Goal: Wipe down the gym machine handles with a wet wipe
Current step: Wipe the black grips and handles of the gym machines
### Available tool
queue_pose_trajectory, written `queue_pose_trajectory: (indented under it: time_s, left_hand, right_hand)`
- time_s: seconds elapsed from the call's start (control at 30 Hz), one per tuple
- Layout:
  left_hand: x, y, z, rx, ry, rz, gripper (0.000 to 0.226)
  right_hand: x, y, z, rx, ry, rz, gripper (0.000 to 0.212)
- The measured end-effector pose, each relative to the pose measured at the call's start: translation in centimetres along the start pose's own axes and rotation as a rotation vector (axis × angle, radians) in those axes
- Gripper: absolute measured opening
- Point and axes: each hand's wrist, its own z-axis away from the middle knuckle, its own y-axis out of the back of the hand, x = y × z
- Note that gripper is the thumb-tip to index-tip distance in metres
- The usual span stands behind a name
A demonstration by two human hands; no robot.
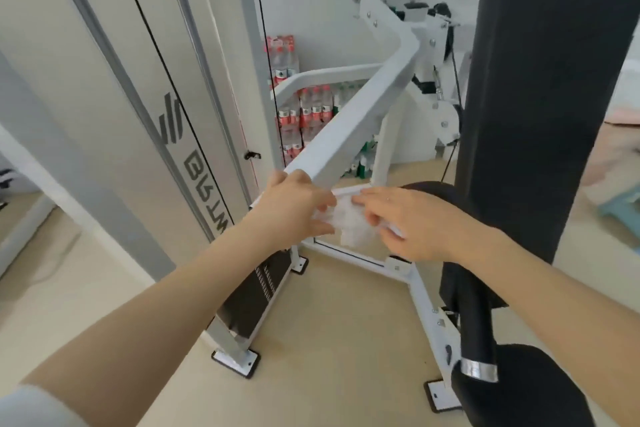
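Note:
A white wet wipe (pixel 353 224) hangs stretched between my two hands, just below the near end of the machine's white metal arm (pixel 360 125). My left hand (pixel 294 204) pinches the wipe's left edge and touches the end of the arm. My right hand (pixel 405 218) grips the wipe's right side. The wipe is partly unfolded and blurred. I see no handle grip clearly; the end of the arm is hidden behind my hands.
The black back pad (pixel 540 97) stands upright on the right, with a black seat (pixel 436 191) and a padded roller (pixel 516 388) below. The weight stack tower (pixel 194 114) with cables rises at left. Packs of water bottles (pixel 304 111) sit by the far wall. The floor is beige.

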Motion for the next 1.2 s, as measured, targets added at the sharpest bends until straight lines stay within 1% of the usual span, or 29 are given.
queue_pose_trajectory:
  time_s: [0.03, 0.1, 0.13, 0.2, 0.23, 0.27, 0.3, 0.33, 0.4, 0.43, 0.47, 0.5, 0.57, 0.6, 0.63, 0.67, 0.7, 0.73, 0.77, 0.83, 0.87, 0.93, 0.97, 1.0, 1.07, 1.13, 1.2]
  left_hand:
    - [-0.4, -0.2, -0.3, -0.006, -0.048, -0.025, 0.034]
    - [-0.8, -0.7, -0.8, -0.022, -0.129, -0.061, 0.032]
    - [-1.0, -0.9, -1.0, -0.025, -0.166, -0.077, 0.032]
    - [-1.4, -1.0, -1.5, -0.021, -0.213, -0.073, 0.034]
    - [-1.5, -1.0, -1.7, -0.019, -0.219, -0.051, 0.035]
    - [-1.8, -1.1, -1.8, -0.023, -0.219, -0.026, 0.036]
    - [-2.0, -1.1, -2.0, -0.028, -0.226, -0.008, 0.036]
    - [-2.1, -1.1, -2.0, -0.030, -0.239, 0.003, 0.036]
    - [-2.2, -1.2, -2.1, -0.033, -0.258, 0.024, 0.034]
    - [-2.3, -1.2, -2.2, -0.029, -0.262, 0.029, 0.033]
    - [-2.3, -1.2, -2.2, -0.027, -0.264, 0.033, 0.033]
    - [-2.3, -1.1, -2.1, -0.030, -0.264, 0.034, 0.033]
    - [-2.2, -1.0, -2.1, -0.037, -0.261, 0.015, 0.033]
    - [-2.0, -1.0, -2.0, -0.033, -0.257, -0.005, 0.031]
    - [-1.8, -1.0, -1.9, -0.021, -0.254, -0.034, 0.029]
    - [-1.5, -0.9, -1.8, -0.010, -0.249, -0.063, 0.026]
    - [-1.3, -0.8, -1.7, -0.006, -0.241, -0.085, 0.025]
    - [-1.1, -0.7, -1.8, -0.009, -0.233, -0.094, 0.024]
    - [-1.1, -0.6, -1.8, -0.020, -0.225, -0.093, 0.024]
    - [-1.1, -0.4, -2.1, -0.052, -0.218, -0.075, 0.025]
    - [-1.1, -0.3, -2.2, -0.069, -0.216, -0.061, 0.025]
    - [-1.2, -0.3, -2.5, -0.099, -0.207, -0.017, 0.023]
    - [-1.2, -0.2, -2.5, -0.113, -0.199, 0.009, 0.023]
    - [-1.3, -0.2, -2.5, -0.124, -0.188, 0.030, 0.022]
    - [-1.3, -0.2, -2.5, -0.135, -0.175, 0.034, 0.021]
    - [-1.3, -0.1, -2.5, -0.152, -0.161, 0.035, 0.022]
    - [-1.1, 0.1, -2.6, -0.181, -0.135, 0.048, 0.023]
  right_hand:
    - [-0.7, 0.0, 0.1, -0.009, -0.040, -0.034, 0.018]
    - [-1.9, 0.0, -0.5, 0.035, -0.175, -0.071, 0.040]
    - [-2.5, -0.1, -1.2, 0.037, -0.232, -0.039, 0.047]
    - [-3.2, -1.4, -3.0, -0.011, -0.260, 0.148, 0.058]
    - [-3.3, -2.2, -3.7, -0.079, -0.254, 0.256, 0.062]
    - [-3.2, -2.6, -4.1, -0.173, -0.255, 0.338, 0.061]
    - [-2.8, -2.4, -4.1, -0.229, -0.269, 0.385, 0.057]
    - [-2.4, -1.8, -3.8, -0.251, -0.300, 0.413, 0.052]
    - [-1.2, -0.7, -2.5, -0.223, -0.362, 0.491, 0.046]
    - [-1.1, -0.4, -1.9, -0.200, -0.384, 0.528, 0.048]
    - [-1.3, -0.5, -1.5, -0.175, -0.381, 0.533, 0.055]
    - [-2.1, -0.8, -1.5, -0.153, -0.340, 0.506, 0.066]
    - [-3.6, -1.7, -2.1, -0.142, -0.210, 0.409, 0.089]
    - [-4.0, -1.6, -2.4, -0.102, -0.185, 0.336, 0.093]
    - [-4.1, -1.2, -2.5, -0.020, -0.225, 0.252, 0.091]
    - [-3.8, -0.7, -2.5, 0.085, -0.307, 0.186, 0.085]
    - [-3.3, -0.3, -2.3, 0.200, -0.369, 0.162, 0.079]
    - [-2.8, -0.1, -1.9, 0.265, -0.409, 0.182, 0.070]
    - [-2.5, -0.1, -1.6, 0.266, -0.401, 0.214, 0.059]
    - [-2.4, -1.0, -1.4, 0.156, -0.374, 0.253, 0.031]
    - [-2.8, -1.5, -1.5, 0.098, -0.334, 0.259, 0.026]
    - [-2.9, -2.1, -2.2, 0.043, -0.218, 0.301, 0.044]
    - [-2.4, -2.1, -2.5, 0.056, -0.155, 0.373, 0.051]
    - [-1.7, -1.8, -2.7, 0.068, -0.106, 0.437, 0.052]
    - [-0.7, -0.7, -2.2, -0.020, -0.158, 0.508, 0.048]
    - [-0.2, -0.9, -1.7, -0.070, -0.237, 0.572, 0.053]
    - [-1.3, -2.2, -2.5, -0.140, -0.180, 0.582, 0.057]
